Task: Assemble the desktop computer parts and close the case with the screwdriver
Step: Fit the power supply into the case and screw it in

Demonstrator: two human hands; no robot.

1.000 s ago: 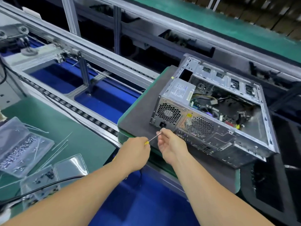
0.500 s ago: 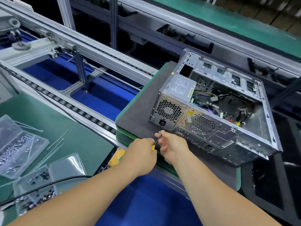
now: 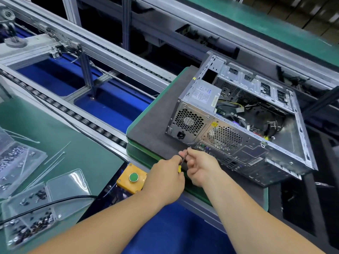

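Resting on the dark foam mat (image 3: 157, 129), the desktop case (image 3: 238, 129) lies on its side just beyond both hands, side panel off, PSU (image 3: 200, 99) and wiring exposed. Rear panel faces the person.

Beyond-left of the hands runs the roller conveyor (image 3: 88, 123). Left of the left hand: clear screw trays (image 3: 36, 213) on the green bench, w/ cable ties nearby. A yellow button box (image 3: 133, 177) sits just left of the left hand.

Left hand (image 3: 165, 182): fingers curled round the yellow handle of the screwdriver (image 3: 182, 161), firm grip. Right hand (image 3: 201, 165): thumb and fingertips pinch the shaft near the tip, guiding it. Whether a screw sits on the tip cannot be told; fingers hide it.

Change vs. 1 s ago: the shaft then pointed up at the rear panel near the power socket (image 3: 181, 135), hands slightly apart. Now the hands have closed up, almost touching, and the tip has moved lower, near the bottom edge of the rear panel by the I/O ports (image 3: 207, 149). Tip looks near the panel; contact not confirmed.

Meaning for task: likely re-seating a screw on the bit or lining up on a lower rear fastening point. Interior still open, so case closing remains to do.
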